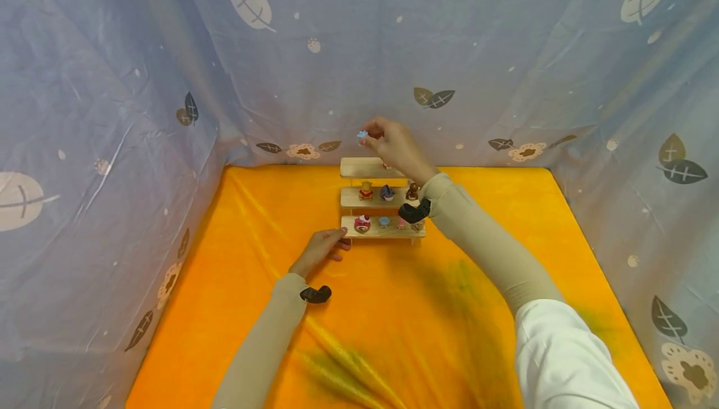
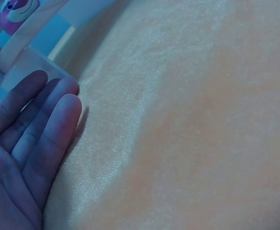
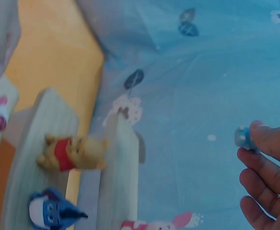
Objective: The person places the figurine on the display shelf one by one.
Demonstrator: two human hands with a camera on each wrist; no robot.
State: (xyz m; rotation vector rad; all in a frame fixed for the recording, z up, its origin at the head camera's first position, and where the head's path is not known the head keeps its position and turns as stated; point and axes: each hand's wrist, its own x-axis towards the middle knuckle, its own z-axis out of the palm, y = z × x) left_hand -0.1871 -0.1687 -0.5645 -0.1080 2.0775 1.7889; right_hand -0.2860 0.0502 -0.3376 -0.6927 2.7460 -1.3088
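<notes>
A small light-blue figurine [image 1: 362,137] is pinched between the thumb and index finger of my right hand [image 1: 397,147], above the top tier of a three-tier wooden display stand [image 1: 359,168]. My left hand [image 1: 320,251] holds the stand's lowest tier at its left end, thumb on the board's edge and other fingers lower down. On the middle tier stand a yellow bear in a red shirt [image 3: 73,154], a blue donkey [image 3: 52,211] and a brown figurine [image 1: 412,191]. A pink bear figurine [image 1: 362,224] and several others line the lowest tier. A pink figurine [image 3: 161,225] is on the top tier, partly hidden by my right hand in the head view.
The stand rests on a yellow-orange cloth [image 1: 393,334] with wrinkles toward the front. Blue-grey curtains [image 1: 348,53] with leaf and flower prints rise behind and at both sides. A black strap-on device [image 1: 415,211] sits on the right wrist, another [image 1: 316,295] on the left.
</notes>
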